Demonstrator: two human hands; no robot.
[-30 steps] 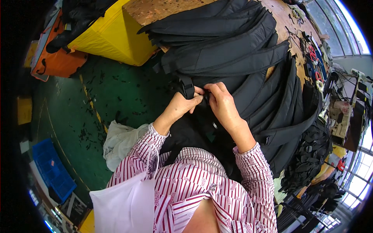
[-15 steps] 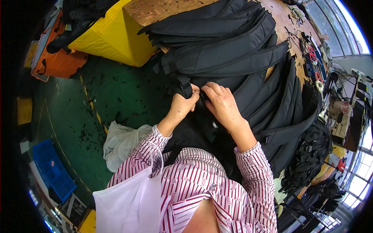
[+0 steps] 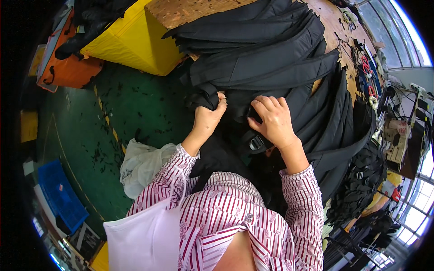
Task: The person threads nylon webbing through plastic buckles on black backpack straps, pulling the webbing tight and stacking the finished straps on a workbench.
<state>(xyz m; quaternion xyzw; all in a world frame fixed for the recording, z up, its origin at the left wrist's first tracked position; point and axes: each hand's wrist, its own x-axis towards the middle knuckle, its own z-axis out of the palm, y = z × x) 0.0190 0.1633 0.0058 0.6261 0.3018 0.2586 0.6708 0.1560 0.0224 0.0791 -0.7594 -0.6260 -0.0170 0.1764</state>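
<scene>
My left hand (image 3: 209,118) is closed on a folded black webbing strap (image 3: 203,95) at the near edge of a heap of black padded straps (image 3: 271,67). A short way to its right, my right hand (image 3: 275,119) has its fingers curled round black strap material. Just under the right hand hangs a black buckle (image 3: 256,143) with a shiny bar, on dark webbing. Between the hands everything is black on black, so I cannot tell whether the two held parts are joined. Dark material also lies across my lap.
The heap rests on a wooden board table (image 3: 194,13). Scissors with red handles (image 3: 366,65) lie at its right side, near a sewing machine (image 3: 398,135). Yellow (image 3: 135,40) and orange (image 3: 74,72) bins, a white sack (image 3: 140,167) and a blue crate (image 3: 62,196) stand left, on green floor strewn with scraps.
My hands, close together before, have drawn apart, the right one moving rightward. The buckle below the right hand now shows plainly. The strap at my left hand has folded over to the left.
</scene>
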